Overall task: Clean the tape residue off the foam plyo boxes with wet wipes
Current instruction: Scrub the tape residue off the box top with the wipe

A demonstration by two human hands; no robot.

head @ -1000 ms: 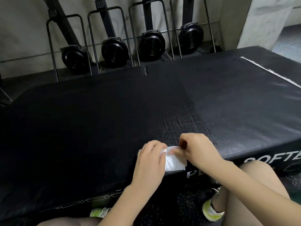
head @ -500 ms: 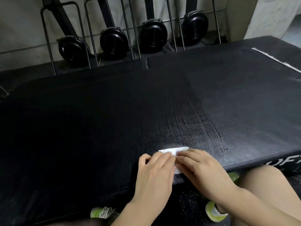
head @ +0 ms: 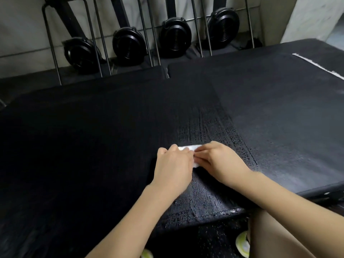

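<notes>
Both hands, left hand (head: pixel 172 167) and right hand (head: pixel 220 162), press (fingers flat) the wipe (head: pixel 189 148) onto the plyo box (head: pixel 93 146).

Upright rowing machines (head: pixel 128 45) against wall (head: pixel 18 25)

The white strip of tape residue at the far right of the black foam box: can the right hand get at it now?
Probably yes: nothing lies between the right hand and the white strip, but it presses the white wet wipe.

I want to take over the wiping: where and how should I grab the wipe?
Take the wipe by its far edge, the only part showing, coming from beyond the left hand and right hand. It lies flat on the box with both hands pressing on it, so pinch from above.
</notes>
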